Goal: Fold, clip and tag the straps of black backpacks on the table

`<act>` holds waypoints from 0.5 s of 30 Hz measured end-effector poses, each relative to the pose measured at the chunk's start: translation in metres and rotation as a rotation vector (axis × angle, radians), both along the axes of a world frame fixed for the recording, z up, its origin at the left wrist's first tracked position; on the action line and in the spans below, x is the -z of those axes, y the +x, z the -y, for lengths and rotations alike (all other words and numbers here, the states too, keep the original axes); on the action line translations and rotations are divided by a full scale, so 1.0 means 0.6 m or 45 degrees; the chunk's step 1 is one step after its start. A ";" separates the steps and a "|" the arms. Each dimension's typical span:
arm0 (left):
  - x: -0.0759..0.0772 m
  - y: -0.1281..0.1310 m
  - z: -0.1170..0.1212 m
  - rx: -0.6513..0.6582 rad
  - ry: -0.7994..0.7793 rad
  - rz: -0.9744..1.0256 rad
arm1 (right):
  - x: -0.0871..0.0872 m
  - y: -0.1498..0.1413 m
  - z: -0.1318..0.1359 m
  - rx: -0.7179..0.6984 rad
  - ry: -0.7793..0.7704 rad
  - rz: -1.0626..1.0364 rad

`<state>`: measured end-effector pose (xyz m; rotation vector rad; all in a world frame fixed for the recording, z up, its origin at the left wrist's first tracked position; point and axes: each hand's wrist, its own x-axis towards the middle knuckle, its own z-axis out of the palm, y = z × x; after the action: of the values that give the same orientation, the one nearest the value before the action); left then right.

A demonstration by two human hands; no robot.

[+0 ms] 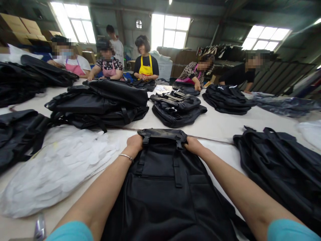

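Observation:
A black backpack [160, 194] lies in front of me, its top flap [164, 134] at the far end. My left hand [134, 144] grips the flap's left side, with the fingertips hidden by the fabric. On the opposite side my right hand [194, 146] is closed around the flap's right edge, its fingers also partly hidden. Two buckle straps run down the bag's front; the right strap [177, 172] hangs loose at its lower end. A horizontal zipper [155, 177] crosses the front panel below the flap.
White plastic bags [60, 174] lie at left, near a metal tool [39, 227]. Stacked black backpacks [100, 103] stand ahead, with more bags [278, 164] at right. Several people work across the table [215, 125], one in a yellow apron [146, 67].

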<state>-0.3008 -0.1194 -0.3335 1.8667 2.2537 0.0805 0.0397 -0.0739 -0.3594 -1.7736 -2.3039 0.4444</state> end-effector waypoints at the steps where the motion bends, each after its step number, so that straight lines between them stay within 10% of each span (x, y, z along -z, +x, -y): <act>1: 0.004 -0.002 0.002 -0.022 0.009 0.006 | 0.002 -0.002 0.001 0.029 0.009 0.020; 15: 0.026 -0.011 0.016 -0.159 0.177 0.108 | 0.018 0.004 0.014 0.161 0.059 -0.075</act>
<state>-0.3074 -0.1287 -0.3489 1.7489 2.3586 0.3381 0.0420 -0.0822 -0.3701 -1.8452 -2.1306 0.4127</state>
